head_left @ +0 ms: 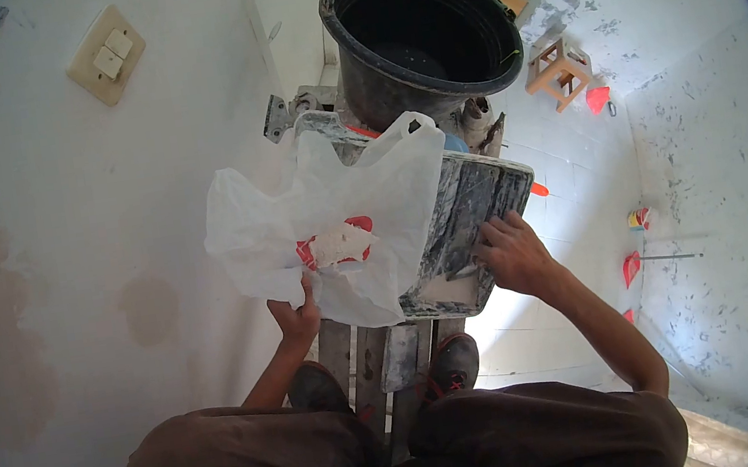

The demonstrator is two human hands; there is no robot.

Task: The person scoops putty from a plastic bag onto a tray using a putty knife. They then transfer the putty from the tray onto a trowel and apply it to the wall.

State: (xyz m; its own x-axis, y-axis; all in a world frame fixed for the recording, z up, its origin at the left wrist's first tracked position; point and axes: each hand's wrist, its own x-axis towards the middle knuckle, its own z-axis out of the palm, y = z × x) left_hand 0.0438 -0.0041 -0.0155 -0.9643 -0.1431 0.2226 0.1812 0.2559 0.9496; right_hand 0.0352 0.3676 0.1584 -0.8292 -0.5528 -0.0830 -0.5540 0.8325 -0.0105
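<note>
A white plastic bag (386, 184) lies spread over the left part of a dark, white-smeared board (475, 205). Pale powder (335, 245) with red pieces around it shows in the bag's middle. My left hand (298, 318) grips the bag's lower left edge, thumb up against it. On the board's right side, my right hand (513, 254) is closed around a flat scraper (464, 271), its blade low over the board. A pale, pasty patch (451, 290) lies by the blade at the board's lower edge.
Behind the board stands a large black bucket (356, 69). Wooden slats (369, 368) and my shoes are below. A light switch (108, 56) is on the left wall. A small stool (560, 73), red pieces and a can (640, 218) are at the right.
</note>
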